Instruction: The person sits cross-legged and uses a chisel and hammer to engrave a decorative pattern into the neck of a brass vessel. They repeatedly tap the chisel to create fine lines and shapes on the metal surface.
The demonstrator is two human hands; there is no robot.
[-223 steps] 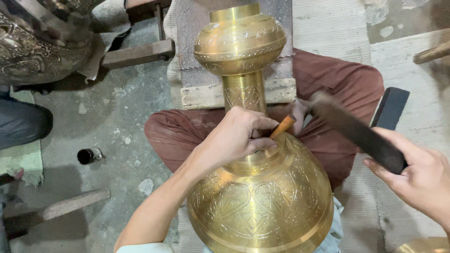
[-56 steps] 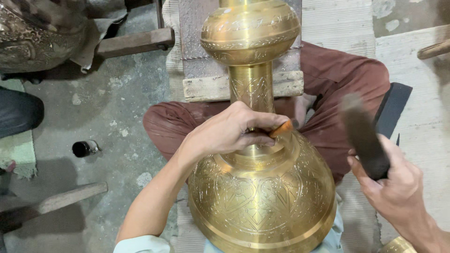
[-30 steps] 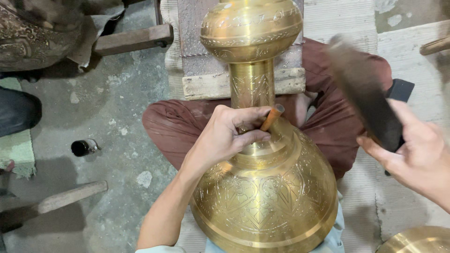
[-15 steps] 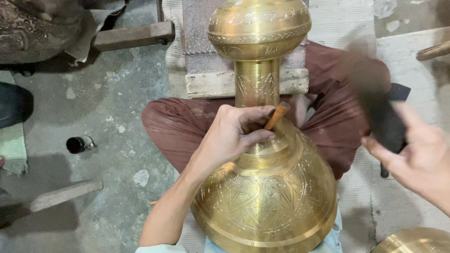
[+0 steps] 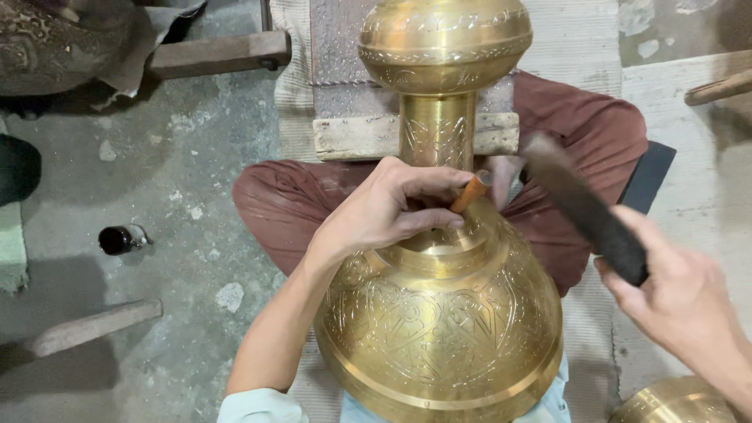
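Note:
A large engraved brass vase (image 5: 439, 321) lies across my lap, its neck and bulb top (image 5: 445, 39) pointing away from me over a wooden block (image 5: 348, 137). My left hand (image 5: 384, 211) rests on the vase's shoulder and pinches a small orange-brown chisel (image 5: 468, 192) against the metal near the neck. My right hand (image 5: 677, 301) grips the handle of a dark mallet (image 5: 583, 207), whose blurred head is just right of the chisel's top.
A small dark bottle (image 5: 119, 239) lies on the concrete floor to the left. Wooden bars (image 5: 86, 329) (image 5: 215, 53) lie nearby. Another engraved metal vessel (image 5: 55, 39) is at top left, a brass rim (image 5: 674, 399) at bottom right, and a black flat object (image 5: 646, 176) beside my knee.
The mallet has swung down from a raised position on the right to the chisel's head. My left hand has kept the chisel on the vase's shoulder throughout.

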